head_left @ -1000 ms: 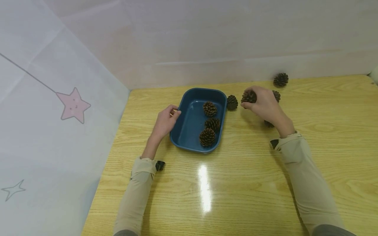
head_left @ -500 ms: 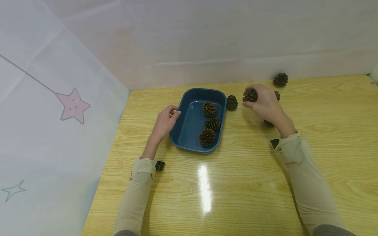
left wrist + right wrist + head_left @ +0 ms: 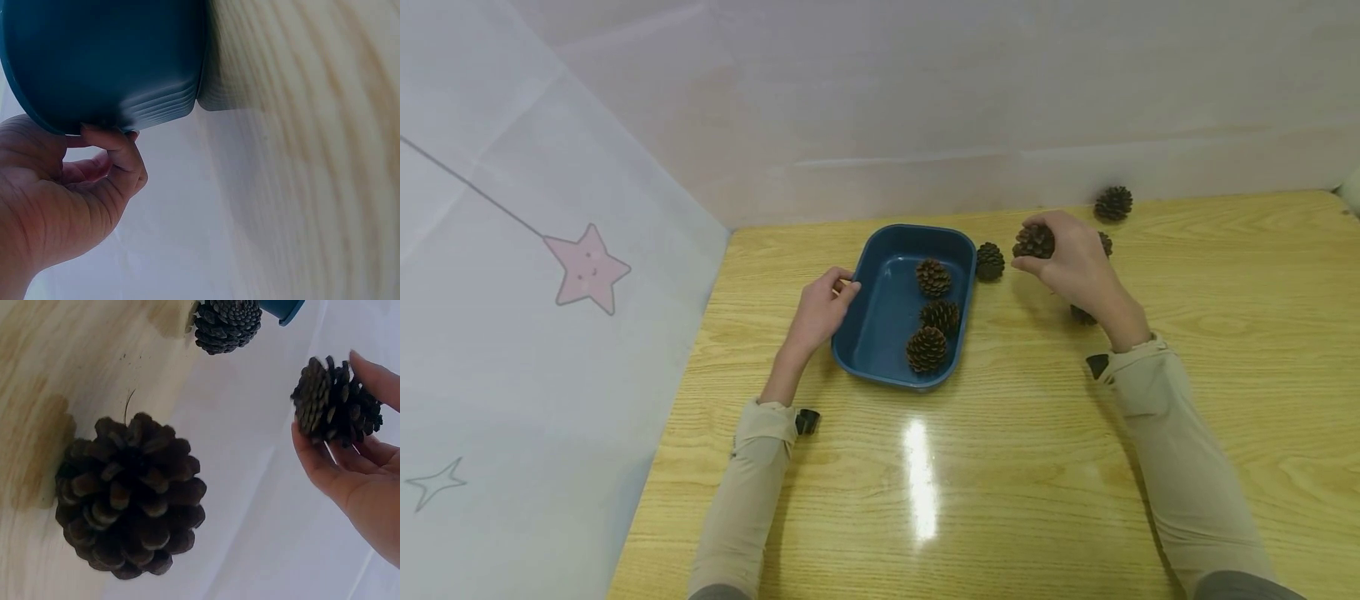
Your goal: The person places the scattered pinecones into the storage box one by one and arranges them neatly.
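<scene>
My left hand point(image 3: 818, 310) pinches the left rim of a rectangular blue plastic tub point(image 3: 880, 325). In the left wrist view its curled fingers point(image 3: 128, 162) bear on the tub's outer wall. Several brown pine cones lie about, among them a cone point(image 3: 933, 277), another cone point(image 3: 939, 316) and a third cone point(image 3: 927, 349) along the tub's right side. Held between thumb and fingers, a pine cone point(image 3: 337, 403) is raised off the table by my right hand point(image 3: 1075, 265), to the right of the tub. My palm hides part of that cone in the head view.
Right against the tub's outer right side sits a pine cone point(image 3: 990, 262). Another cone point(image 3: 1113, 203) is at the table's back edge; two more, a cone point(image 3: 1106, 243) and a cone point(image 3: 1082, 315), are partly behind the right hand. A pale wall sheet point(image 3: 925, 108) borders the wooden table point(image 3: 1015, 483).
My right hand has risen very slightly with the pine cone, which has tilted a little between the fingers. The left hand and the tub have stayed in place.
</scene>
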A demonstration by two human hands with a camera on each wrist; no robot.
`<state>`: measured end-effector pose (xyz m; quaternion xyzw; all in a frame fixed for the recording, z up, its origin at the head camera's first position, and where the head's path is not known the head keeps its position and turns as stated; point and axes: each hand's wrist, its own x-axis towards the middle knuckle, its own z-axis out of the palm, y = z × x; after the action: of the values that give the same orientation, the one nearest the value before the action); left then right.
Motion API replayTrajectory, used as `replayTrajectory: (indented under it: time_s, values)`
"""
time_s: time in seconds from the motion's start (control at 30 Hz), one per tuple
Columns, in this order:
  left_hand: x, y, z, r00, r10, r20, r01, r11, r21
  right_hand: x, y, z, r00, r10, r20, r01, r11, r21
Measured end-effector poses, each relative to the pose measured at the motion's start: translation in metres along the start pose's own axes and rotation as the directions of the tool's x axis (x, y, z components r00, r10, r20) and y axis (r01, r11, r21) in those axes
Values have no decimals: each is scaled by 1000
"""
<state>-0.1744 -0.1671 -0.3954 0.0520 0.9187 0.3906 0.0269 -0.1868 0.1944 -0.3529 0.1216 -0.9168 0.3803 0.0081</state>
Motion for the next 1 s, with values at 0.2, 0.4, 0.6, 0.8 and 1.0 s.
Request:
replayTrajectory:
  time_s: [0.2,0.4,0.6,0.8,1.0]
  values:
    - [0,2,-1,1000,-9,0,9,1000,5,-1,-2,1,1000,-11,-15,13,996,94]
    - [0,1,0,1000,-10,1,10,1000,5,-2,-4,2,1000,-19,-15,21,989,143]
    - [0,0,0,1000,-8,1,8,1000,5,-2,-7,2,999,-15,-41,21,989,148]
    - [1,-1,0,1000,-7,1,7,1000,1,-3,-10,2,997,-6,-76,18,987,161]
    - [0,-1,0,1000,3,1,-3,1000,-1,-4,-12,4,990,-23,-141,48,984,174]
